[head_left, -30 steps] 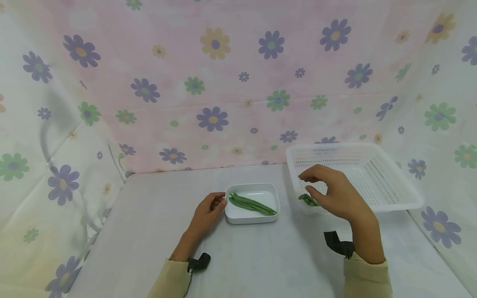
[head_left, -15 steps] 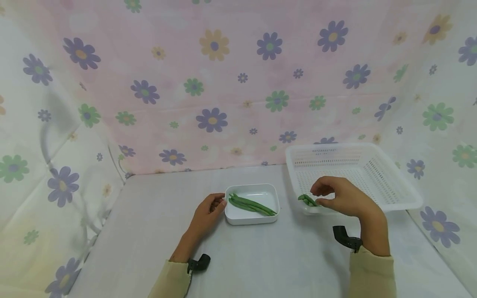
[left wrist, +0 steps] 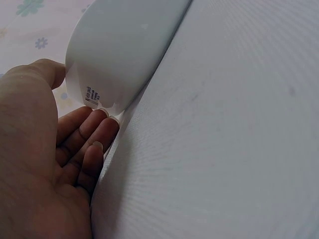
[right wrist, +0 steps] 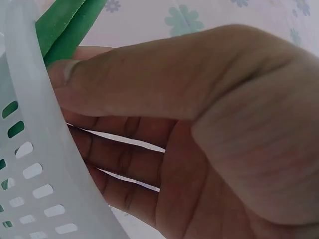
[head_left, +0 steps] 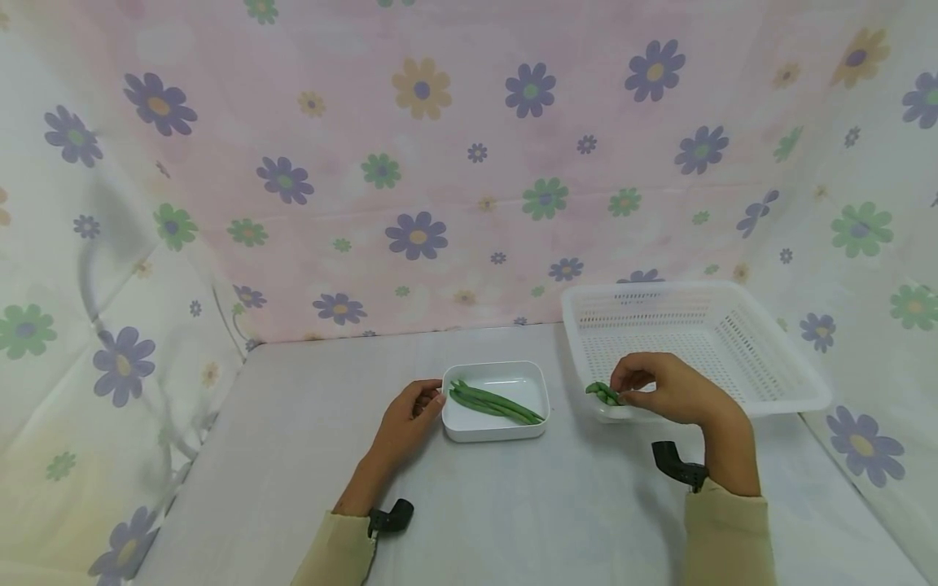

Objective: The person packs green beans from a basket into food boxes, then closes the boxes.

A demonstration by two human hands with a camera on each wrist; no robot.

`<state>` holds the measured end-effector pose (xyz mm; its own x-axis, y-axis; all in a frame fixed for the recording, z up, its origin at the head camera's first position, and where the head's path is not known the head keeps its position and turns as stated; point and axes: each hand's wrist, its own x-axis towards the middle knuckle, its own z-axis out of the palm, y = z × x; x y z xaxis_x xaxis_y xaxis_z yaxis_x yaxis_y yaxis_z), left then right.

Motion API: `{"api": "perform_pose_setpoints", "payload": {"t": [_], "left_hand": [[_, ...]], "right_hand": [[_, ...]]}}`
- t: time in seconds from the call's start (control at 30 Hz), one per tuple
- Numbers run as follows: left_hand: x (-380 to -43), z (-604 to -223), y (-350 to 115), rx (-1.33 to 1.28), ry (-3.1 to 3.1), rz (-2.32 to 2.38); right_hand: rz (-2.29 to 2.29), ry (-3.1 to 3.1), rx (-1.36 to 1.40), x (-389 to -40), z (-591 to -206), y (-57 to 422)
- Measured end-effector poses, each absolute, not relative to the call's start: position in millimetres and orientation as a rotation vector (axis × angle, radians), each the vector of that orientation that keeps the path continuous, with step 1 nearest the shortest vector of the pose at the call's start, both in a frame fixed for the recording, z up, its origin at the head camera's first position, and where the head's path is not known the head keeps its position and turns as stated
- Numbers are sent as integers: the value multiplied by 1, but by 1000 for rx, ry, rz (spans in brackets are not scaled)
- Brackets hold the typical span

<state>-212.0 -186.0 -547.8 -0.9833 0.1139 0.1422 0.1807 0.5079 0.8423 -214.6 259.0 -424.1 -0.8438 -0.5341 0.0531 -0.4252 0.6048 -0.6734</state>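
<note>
My right hand (head_left: 674, 392) pinches green beans (head_left: 602, 394) between thumb and index finger at the near left corner of a white plastic basket (head_left: 777, 346). In the right wrist view the beans (right wrist: 70, 30) stick up past the basket's rim (right wrist: 47, 114), and more green shows through its slots. A small white dish (head_left: 491, 435) stands mid-table with several long green beans (head_left: 494, 402) lying aslant in it. My left hand (head_left: 405, 419) rests against the dish's left side. Seen from the left wrist, the thumb (left wrist: 50, 72) touches the dish wall (left wrist: 114, 55), fingers loosely bent at its lower edge.
A white cloth (head_left: 542, 521) covers the table. Flowered curtains (head_left: 469, 187) hang behind and on both sides. Each wrist wears a black camera mount, the left mount (head_left: 393, 515) close over the cloth. The basket sits at the back right, near the right-hand curtain.
My right hand has come down to the beans at the basket's corner, and its thumb and fingers have closed on them. My left hand and the dish have stayed in place.
</note>
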Motion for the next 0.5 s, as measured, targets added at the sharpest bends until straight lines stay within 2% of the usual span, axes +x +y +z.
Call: {"api": "perform_pose_setpoints", "payload": {"t": [0.5], "left_hand": [[-212, -546, -186, -250, -2677, -1510]], "right_hand": [[-1124, 2608, -880, -218, -428, 259]]}}
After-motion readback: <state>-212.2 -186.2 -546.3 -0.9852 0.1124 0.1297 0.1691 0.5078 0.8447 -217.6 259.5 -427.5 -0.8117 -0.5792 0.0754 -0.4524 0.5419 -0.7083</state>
